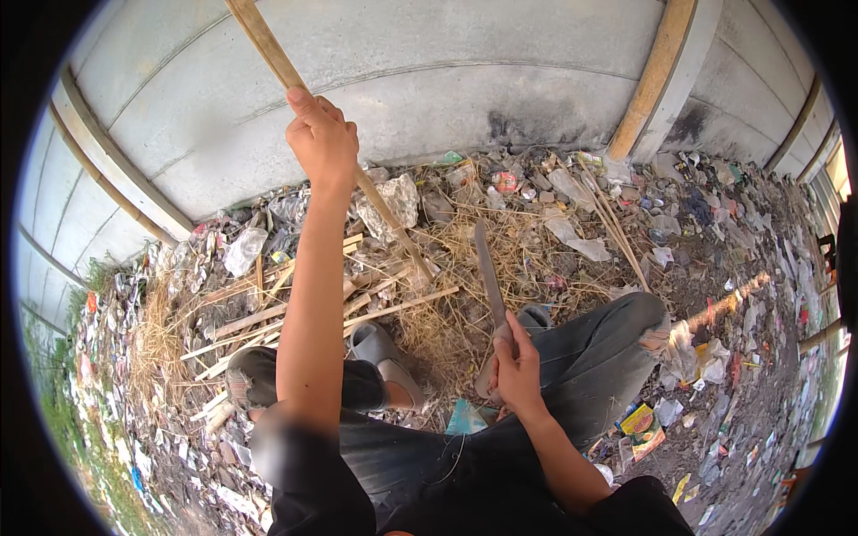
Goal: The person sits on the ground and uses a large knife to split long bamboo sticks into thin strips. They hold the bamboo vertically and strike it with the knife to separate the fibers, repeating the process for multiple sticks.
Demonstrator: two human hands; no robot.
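Note:
My left hand (323, 138) is raised at the end of a stretched arm, wrapped round a long split bamboo pole (268, 45). The pole slants from the upper left down to the ground litter, its lower end near the dry straw (447, 317) between my feet. In my right hand (518, 368), low over my right thigh, is a machete (489, 272) held by its handle. Its dark blade points up and away from me, apart from the pole. Split bamboo strips (268, 326) lie in a loose pile to the left, beside my left foot.
A grey concrete panel wall (402, 54) with upright posts runs across the far side; a bamboo pole (657, 76) leans there. Plastic litter, stones and a pale rock (391, 210) cover the ground. Thin sticks (617, 223) lie at right. My sandals (384, 357) stand among the straw.

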